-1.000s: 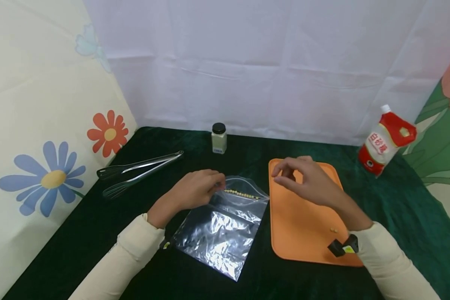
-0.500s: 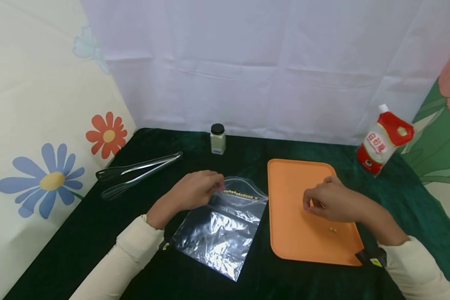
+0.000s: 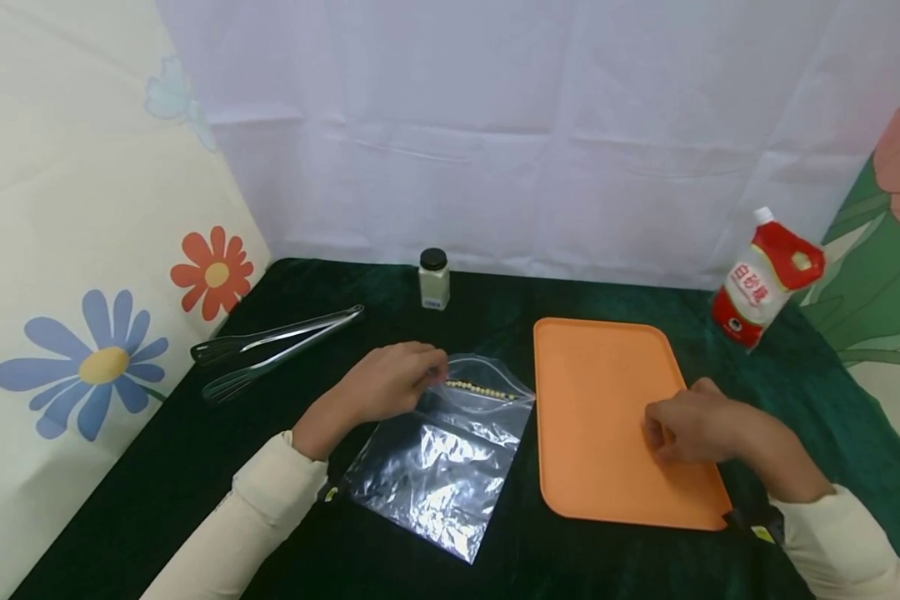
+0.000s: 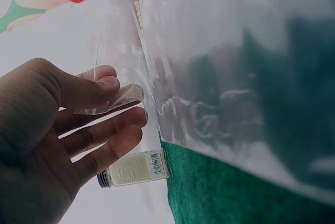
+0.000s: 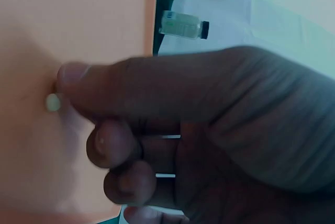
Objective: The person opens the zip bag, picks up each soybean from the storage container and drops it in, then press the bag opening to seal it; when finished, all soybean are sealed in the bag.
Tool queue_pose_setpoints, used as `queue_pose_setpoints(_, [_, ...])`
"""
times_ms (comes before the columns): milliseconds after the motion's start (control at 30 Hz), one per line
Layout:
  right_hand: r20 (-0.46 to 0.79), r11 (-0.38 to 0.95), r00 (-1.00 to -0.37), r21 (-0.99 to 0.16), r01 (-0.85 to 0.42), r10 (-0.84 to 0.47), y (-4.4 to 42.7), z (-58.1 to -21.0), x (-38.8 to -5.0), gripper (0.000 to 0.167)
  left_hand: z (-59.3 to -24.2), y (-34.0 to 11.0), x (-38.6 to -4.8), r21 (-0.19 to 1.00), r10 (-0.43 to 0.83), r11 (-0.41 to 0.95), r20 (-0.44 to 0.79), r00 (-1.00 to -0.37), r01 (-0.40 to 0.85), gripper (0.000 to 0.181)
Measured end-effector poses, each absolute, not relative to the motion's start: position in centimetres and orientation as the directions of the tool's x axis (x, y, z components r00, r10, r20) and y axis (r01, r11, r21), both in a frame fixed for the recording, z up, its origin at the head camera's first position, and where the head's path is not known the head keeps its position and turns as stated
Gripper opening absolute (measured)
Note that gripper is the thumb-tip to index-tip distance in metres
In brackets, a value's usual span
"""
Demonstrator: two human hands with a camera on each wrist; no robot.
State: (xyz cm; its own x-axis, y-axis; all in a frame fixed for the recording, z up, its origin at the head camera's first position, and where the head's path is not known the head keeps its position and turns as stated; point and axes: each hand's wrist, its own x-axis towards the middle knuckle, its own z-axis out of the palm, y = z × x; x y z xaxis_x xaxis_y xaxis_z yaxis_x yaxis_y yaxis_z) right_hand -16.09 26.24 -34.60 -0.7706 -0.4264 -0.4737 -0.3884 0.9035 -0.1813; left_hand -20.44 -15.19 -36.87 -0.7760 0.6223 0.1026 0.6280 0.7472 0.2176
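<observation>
My left hand [image 3: 395, 379] pinches the open edge of a clear zip-lock bag [image 3: 438, 467] between thumb and finger; the left wrist view shows the film at the thumb tip. A row of small pale yellow beans [image 3: 480, 389] lies inside near the bag's mouth. My right hand [image 3: 701, 423] is low over the right part of an orange tray [image 3: 592, 400], fingers curled and thumb tip at its surface. In the right wrist view one pale bean [image 5: 53, 102] is beside the thumb tip. Whether another is between the fingertips is hidden.
A black-lidded jar [image 3: 434, 282] stands at the back. Metal tongs [image 3: 285, 346] lie on the left of the dark green cloth [image 3: 487, 308]. A red and white sugar pouch [image 3: 765, 279] stands at the back right.
My right hand has moved from the tray's far part toward the near right, down over the spot where two beans lay. The left hand keeps its hold on the bag.
</observation>
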Motion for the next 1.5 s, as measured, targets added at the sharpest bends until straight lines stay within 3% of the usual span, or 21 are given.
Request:
queue_pose_setpoints(233, [-0.449,0.902,-0.785,-0.151,-0.404,-0.427,26.5,-34.9,-16.1,0.019,-36.8,-15.2,-20.4,0.223,0.622,0.746,0.106,-0.776,0.628,0.020])
queue_pose_setpoints(433, [-0.380,0.878,-0.791,-0.201,-0.435,-0.479,26.1,-34.8,-16.5,0.014,-36.8,-15.2,-20.5,0.222,0.624,0.744,0.102,-0.774,0.630,0.020])
queue_pose_setpoints(667, [-0.100,0.788,-0.793,-0.243,-0.566,-0.601,25.0,-34.7,-17.1,0.009,-36.7,-15.1,-20.5,0.218,0.621,0.749,0.096,-0.778,0.626,0.020])
queue_pose_setpoints(867, [0.120,0.719,-0.782,-0.327,-0.613,-0.612,23.1,-34.6,-17.6,0.007,-36.7,-15.1,-20.4,0.218,0.618,0.752,0.093,-0.781,0.622,0.019])
queue_pose_setpoints(1200, [0.343,0.557,-0.719,-0.464,-0.689,-0.604,19.1,-34.1,-18.0,0.006,-36.8,-15.2,-20.4,0.220,0.625,0.745,0.102,-0.774,0.630,0.019])
queue_pose_setpoints(1500, [0.408,0.424,-0.623,-0.479,-0.768,-0.667,16.3,-34.4,-19.0,0.009,-36.8,-15.3,-20.4,0.222,0.632,0.737,0.110,-0.767,0.638,0.019])
